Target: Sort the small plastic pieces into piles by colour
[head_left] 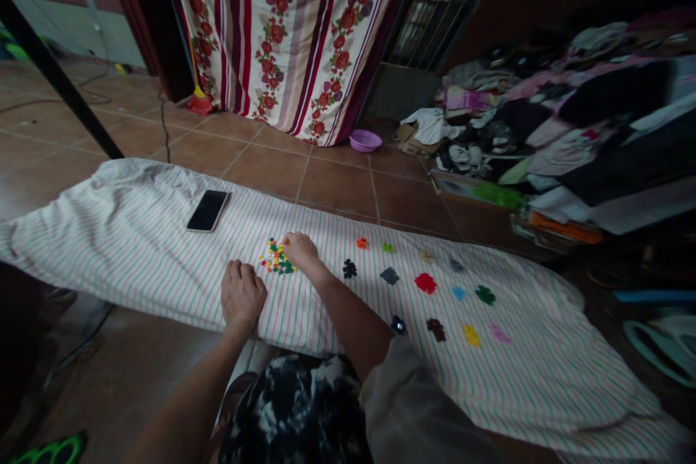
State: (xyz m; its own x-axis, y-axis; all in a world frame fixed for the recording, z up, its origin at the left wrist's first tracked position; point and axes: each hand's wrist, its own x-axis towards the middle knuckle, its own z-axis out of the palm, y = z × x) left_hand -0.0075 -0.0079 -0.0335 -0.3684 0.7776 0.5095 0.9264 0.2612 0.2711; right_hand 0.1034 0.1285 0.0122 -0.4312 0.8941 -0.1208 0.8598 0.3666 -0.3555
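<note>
A mixed pile of small coloured pieces [278,261], yellow, green, white, orange and red, lies on a striped cloth [326,304]. At the pile's right edge, my right hand [301,250] has its fingers pinched together; whatever is between them is hidden. My left hand [243,292] rests palm down on the cloth just left of the pile, its fingers loosely bent and slightly apart. To the right sit single-colour heaps, among them black pieces [349,269], grey pieces [390,275], red pieces [425,283], dark green pieces [486,295], brown pieces [436,330] and yellow pieces [471,336].
A phone [208,211] lies on the cloth at the left. Beyond the cloth is a tiled floor [261,167] with a purple basin [365,141] and a broom [199,101]. A floral curtain [293,36] hangs behind. Heaped clothes [544,109] fill the right side.
</note>
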